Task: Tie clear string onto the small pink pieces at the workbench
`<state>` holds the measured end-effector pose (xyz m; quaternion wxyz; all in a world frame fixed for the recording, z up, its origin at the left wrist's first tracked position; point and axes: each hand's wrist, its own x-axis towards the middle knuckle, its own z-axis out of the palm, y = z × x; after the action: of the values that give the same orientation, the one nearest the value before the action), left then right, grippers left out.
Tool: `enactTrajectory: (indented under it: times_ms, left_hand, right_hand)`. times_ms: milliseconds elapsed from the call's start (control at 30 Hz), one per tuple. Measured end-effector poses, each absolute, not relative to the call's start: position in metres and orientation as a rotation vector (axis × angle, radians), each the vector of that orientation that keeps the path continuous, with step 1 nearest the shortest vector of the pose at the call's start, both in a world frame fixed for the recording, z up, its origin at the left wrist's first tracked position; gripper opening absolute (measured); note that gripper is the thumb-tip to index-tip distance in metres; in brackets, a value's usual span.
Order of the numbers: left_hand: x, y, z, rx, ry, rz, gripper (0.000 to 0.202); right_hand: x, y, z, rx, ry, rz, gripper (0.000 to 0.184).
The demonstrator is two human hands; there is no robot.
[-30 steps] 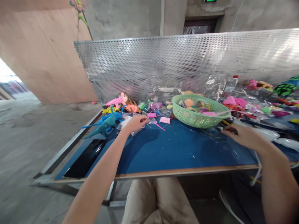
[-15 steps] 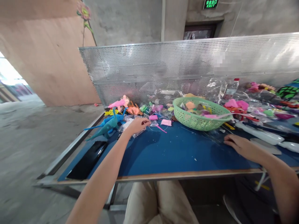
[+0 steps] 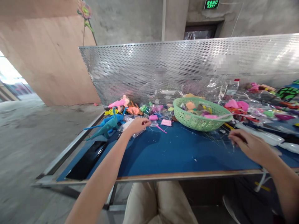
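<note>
Over blue tabletop [image 3: 163,155] (grey wall [image 3: 126,21] behind), left hand [image 3: 138,125] and right hand [image 3: 247,143] pinch narrowly

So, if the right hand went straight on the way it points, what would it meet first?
Probably the green basket; thin strands lie on the blue tabletop before it, so if the right hand is low it may brush those first. Height is hard to judge.
</note>
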<state>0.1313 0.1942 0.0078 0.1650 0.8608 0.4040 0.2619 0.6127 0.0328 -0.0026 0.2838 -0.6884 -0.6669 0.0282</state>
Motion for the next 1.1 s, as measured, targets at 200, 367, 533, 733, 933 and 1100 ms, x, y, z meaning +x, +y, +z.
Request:
enactTrajectory:
  times_ms: [200,367,533,733,933,1100]
  left_hand:
    - [0.132,0.192,0.01,2.469,1.165,0.75,0.031]
    - [0.132,0.191,0.011,2.469,1.148,0.746,0.034]
    - [0.132,0.192,0.009,2.449,1.138,0.738,0.031]
    - [0.131,0.193,0.007,2.468,1.153,0.741,0.028]
    - [0.132,0.192,0.008,2.481,1.138,0.742,0.029]
    - [0.132,0.192,0.008,2.488,1.142,0.736,0.029]
  right_hand:
    - [0.62,0.062,-0.019,-1.822,-1.926,0.003,0.032]
    - [0.63,0.082,-0.036,-1.936,-2.052,-0.087,0.036]
    - [0.62,0.089,-0.042,-2.006,-2.043,-0.09,0.037]
    - [0.612,0.088,-0.035,-2.232,-1.979,0.024,0.033]
    - [0.61,0.088,-0.029,-2.34,-2.047,0.023,0.029]
    - [0.616,0.086,-0.035,-2.184,-2.219,-0.119,0.027]
